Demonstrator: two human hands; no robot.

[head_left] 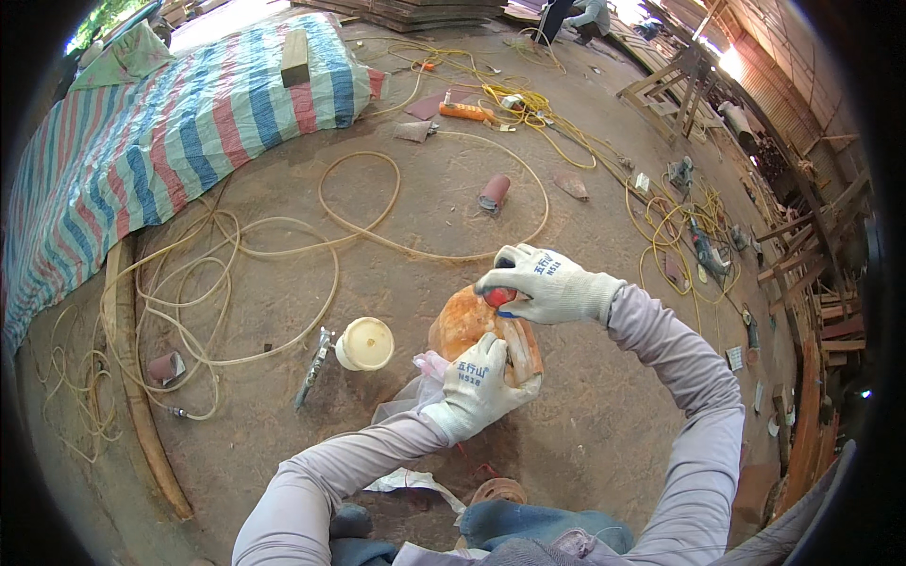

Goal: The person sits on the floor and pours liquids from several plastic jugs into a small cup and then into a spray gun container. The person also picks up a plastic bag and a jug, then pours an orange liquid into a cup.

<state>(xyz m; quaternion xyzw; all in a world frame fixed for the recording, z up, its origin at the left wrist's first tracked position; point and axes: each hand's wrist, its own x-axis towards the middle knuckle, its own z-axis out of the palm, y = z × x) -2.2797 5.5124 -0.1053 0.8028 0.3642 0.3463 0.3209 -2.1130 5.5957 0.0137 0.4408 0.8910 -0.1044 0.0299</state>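
Observation:
An orange-brown piece (460,319), mottled and rounded like wood or stone, lies in front of me with a paler face on its right. My left hand (479,389), in a white work glove, grips its near side, thumb and fingers apart around the pale edge. Above its right part, my right hand (552,283), gloved the same way, is closed round a small red object (498,296) with a dark blue bit; its kind is not clear. A whitish-pink plastic bag (425,373) lies against my left wrist.
Left of the piece stand a cream round tub (365,343) and a metal spray gun (314,368). A pale hose (335,274) loops over the floor. Sandpaper rolls (494,193), an orange tube (465,111), yellow cables (528,104) and power tools (706,250) lie farther off. Striped tarpaulin (189,132) covers a pile.

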